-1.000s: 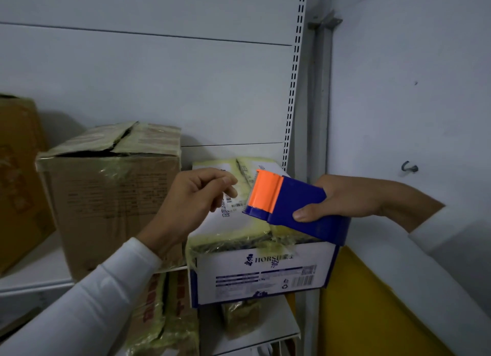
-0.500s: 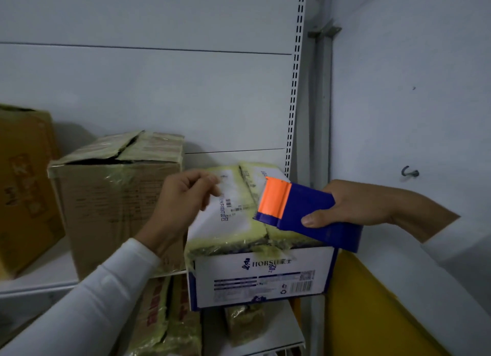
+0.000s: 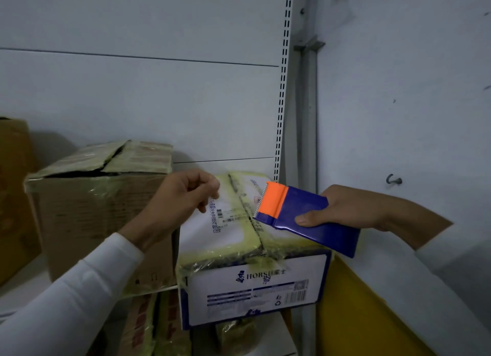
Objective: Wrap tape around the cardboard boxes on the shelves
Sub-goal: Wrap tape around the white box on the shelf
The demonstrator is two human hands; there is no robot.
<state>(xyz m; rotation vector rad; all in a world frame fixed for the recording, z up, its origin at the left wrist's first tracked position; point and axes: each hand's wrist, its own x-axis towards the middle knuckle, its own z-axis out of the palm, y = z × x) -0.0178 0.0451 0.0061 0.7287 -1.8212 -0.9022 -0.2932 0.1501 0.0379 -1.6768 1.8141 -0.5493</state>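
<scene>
A white and blue cardboard box (image 3: 252,289) with yellowish tape over its top flaps stands on the shelf (image 3: 24,289). My right hand (image 3: 345,209) grips a blue tape dispenser (image 3: 300,212) with an orange toothed end, held just above the box's right top edge. My left hand (image 3: 183,198) hovers over the box's left top. Its thumb and fingers are pinched together, apparently on the end of clear tape drawn from the dispenser. The tape itself is barely visible. A brown cardboard box (image 3: 93,222), wrapped in clear tape with raised flaps, stands to the left.
Another brown box (image 3: 16,196) sits at the far left. More wrapped boxes (image 3: 148,326) lie on the shelf below. A slotted shelf upright (image 3: 281,116) runs behind the white box. A yellow panel (image 3: 353,310) and a wall hook (image 3: 393,180) are at the right.
My left hand has drawn away to the left of the dispenser's orange end, widening the gap. The right hand and dispenser have stayed over the box's right side.
</scene>
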